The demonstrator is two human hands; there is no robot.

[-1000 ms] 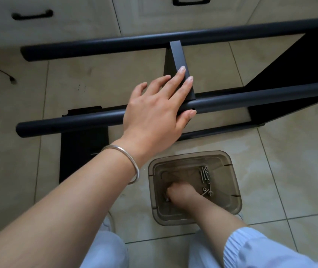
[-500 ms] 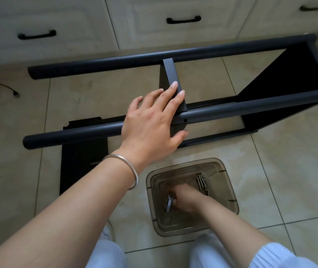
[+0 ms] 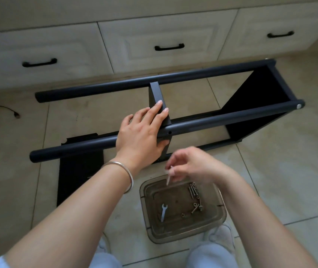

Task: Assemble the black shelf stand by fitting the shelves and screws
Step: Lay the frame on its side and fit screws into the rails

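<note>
Three cream drawers (image 3: 166, 45) behind beige tiled floor (image 3: 289, 171)

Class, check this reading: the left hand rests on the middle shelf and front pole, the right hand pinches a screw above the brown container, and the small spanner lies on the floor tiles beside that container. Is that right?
One detail is wrong. In the head view the spanner lies inside the brown container, not on the tiles. The rest holds: the left hand rests on the middle shelf and front pole, and the right hand pinches a screw above the container.
</note>
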